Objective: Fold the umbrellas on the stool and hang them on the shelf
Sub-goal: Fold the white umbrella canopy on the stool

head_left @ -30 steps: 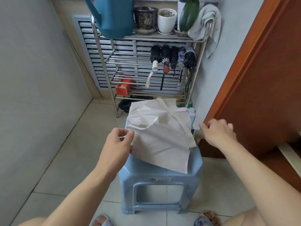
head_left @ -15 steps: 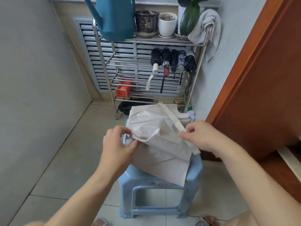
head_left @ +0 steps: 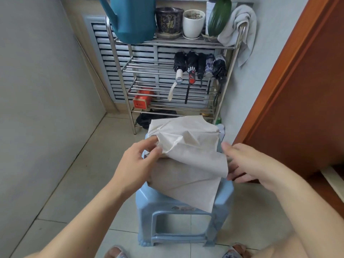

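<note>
From the head view, a cream umbrella [head_left: 188, 155] lies loosely crumpled on a light blue plastic stool [head_left: 183, 216]. The left hand [head_left: 137, 164] pinches a fold of its canopy at the left edge between thumb and fingertips. The right hand [head_left: 249, 162] is at the canopy's right edge, fingers partly hidden behind the fabric, so its grip cannot be told. Behind the stool, five folded umbrellas [head_left: 200, 67] hang on the steel shelf [head_left: 130, 84].

A home corner — tiled floor [head_left: 61, 185], plant pots [head_left: 193, 23] on rack [head_left: 173, 43].
</note>
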Motion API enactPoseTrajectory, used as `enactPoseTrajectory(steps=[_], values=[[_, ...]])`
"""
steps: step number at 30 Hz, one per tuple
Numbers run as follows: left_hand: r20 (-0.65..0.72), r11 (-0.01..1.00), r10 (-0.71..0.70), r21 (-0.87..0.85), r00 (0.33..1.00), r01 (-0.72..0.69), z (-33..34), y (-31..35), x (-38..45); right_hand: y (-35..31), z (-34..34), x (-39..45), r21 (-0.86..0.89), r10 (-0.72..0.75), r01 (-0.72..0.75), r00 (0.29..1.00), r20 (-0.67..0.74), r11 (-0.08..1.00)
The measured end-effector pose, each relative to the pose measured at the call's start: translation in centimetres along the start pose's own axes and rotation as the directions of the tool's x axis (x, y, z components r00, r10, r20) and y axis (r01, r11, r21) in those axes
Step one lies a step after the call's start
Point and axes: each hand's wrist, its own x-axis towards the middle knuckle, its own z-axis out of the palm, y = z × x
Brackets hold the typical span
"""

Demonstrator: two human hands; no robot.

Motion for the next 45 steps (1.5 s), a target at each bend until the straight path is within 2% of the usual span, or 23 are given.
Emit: enactPoseTrajectory(steps=[2, 3, 5, 6, 9, 11, 13, 16, 18, 21, 24, 26, 29, 32, 34, 36, 37, 39, 42, 44, 45], values=[[-0.009, 1.000, 0.006, -0.004, 1.000, -0.006, 0.2, 0.0, 0.3, 0.5, 0.2, 0.3, 0.081, -0.075, 0.068, 0.994, 0.085, 0.994], [-0.034, 1.000, 0.002, 0.000, 0.999, -0.002, 0.4, -0.1, 0.4, 0.6, 0.2, 0.3, 0.178, -0.140, 0.121, 0.985, 0.096, 0.976], [-0.117, 1.000, 0.003, -0.010, 0.993, -0.004, 0.6, -0.2, 0.8, 0.3, 0.1, 0.1, 0.387, -0.297, 0.258, 0.954, 0.043, 0.885], [-0.164, 0.999, 0.001, -0.035, 0.987, -0.007, 0.6, -0.3, 1.0, 0.0, -0.1, -0.2, 0.423, -0.360, 0.341, 0.932, -0.038, 0.839], [-0.281, 0.993, 0.007, -0.110, 0.960, -0.039, 0.4, -0.5, 1.6, -0.5, -0.6, -0.5, 0.323, -0.446, 0.542, 0.834, -0.325, 0.776], [-0.288, 0.978, -0.019, -0.203, 0.958, -0.042, 0.8, -0.6, 1.4, -0.5, -0.3, -0.1, 0.198, -0.473, 0.575, 0.789, -0.392, 0.794], [-0.276, 0.965, -0.033, -0.260, 0.960, -0.041, 1.3, -0.5, 1.2, -0.6, 0.1, 0.2, 0.092, -0.516, 0.582, 0.775, -0.365, 0.808], [-0.232, 0.952, -0.046, -0.305, 0.972, -0.028, 1.2, -0.5, 1.1, -0.6, 0.1, 0.4, 0.059, -0.528, 0.558, 0.810, -0.254, 0.828], [-0.232, 0.959, -0.027, -0.280, 0.972, -0.040, 0.4, -0.3, 1.2, -0.3, 0.1, 0.3, 0.053, -0.533, 0.551, 0.823, -0.196, 0.833], [-0.274, 0.973, 0.023, -0.214, 0.961, -0.084, -0.7, -0.1, 1.5, -0.1, -0.4, 0.1, -0.071, -0.564, 0.562, 0.802, -0.195, 0.824], [-0.282, 0.977, 0.040, -0.188, 0.959, -0.097, -1.0, 0.0, 2.3, -0.6, -0.3, -0.4, 0.020, -0.597, 0.605, 0.790, -0.140, 0.796], [-0.284, 0.981, 0.056, -0.163, 0.957, -0.106, -1.1, 0.2, 2.9, -1.7, 0.2, -0.1, 0.062, -0.610, 0.631, 0.768, -0.196, 0.773], [-0.304, 0.977, 0.019, -0.195, 0.953, -0.081, -1.3, 0.4, 3.4, -3.6, 0.4, 2.7, 0.132, -0.540, 0.621, 0.752, -0.378, 0.772], [-0.345, 0.988, -0.142, -0.103, 0.928, 0.113, -1.8, -0.5, 2.1, -4.3, 0.3, 6.6, 0.264, -0.422, 0.546, 0.811, -0.405, 0.795], [-0.209, 0.953, -0.299, -0.018, 0.931, 0.302, -1.8, -1.6, 0.2, -3.6, 0.4, 8.7, 0.359, -0.316, 0.429, 0.889, -0.332, 0.829], [-0.031, 0.914, -0.404, 0.027, 0.914, 0.405, -1.4, -2.2, -1.9, -3.1, 0.7, 9.7, 0.382, -0.287, 0.381, 0.916, -0.281, 0.842], [0.000, 0.915, -0.402, 0.037, 0.916, 0.402, -1.1, -2.5, -2.6, -3.0, 0.8, 10.0, 0.373, -0.295, 0.381, 0.917, -0.268, 0.846], [-0.049, 0.942, -0.333, 0.027, 0.942, 0.334, -0.9, -2.4, -2.9, -3.0, 1.1, 10.2, 0.345, -0.314, 0.393, 0.912, -0.265, 0.852], [-0.099, 0.962, -0.271, -0.056, 0.958, 0.266, -1.3, -1.9, -2.1, -2.7, 0.7, 8.9, 0.223, -0.345, 0.433, 0.873, -0.345, 0.873], [-0.047, 0.960, -0.270, -0.089, 0.962, 0.265, -1.6, -1.7, -1.7, -2.2, 0.1, 6.4, 0.153, -0.281, 0.382, 0.850, -0.447, 0.912], [-0.008, 0.960, -0.264, -0.093, 0.964, 0.262, -1.5, -1.6, -1.7, -1.7, -0.2, 4.9, 0.137, -0.209, 0.293, 0.877, -0.433, 0.946]])
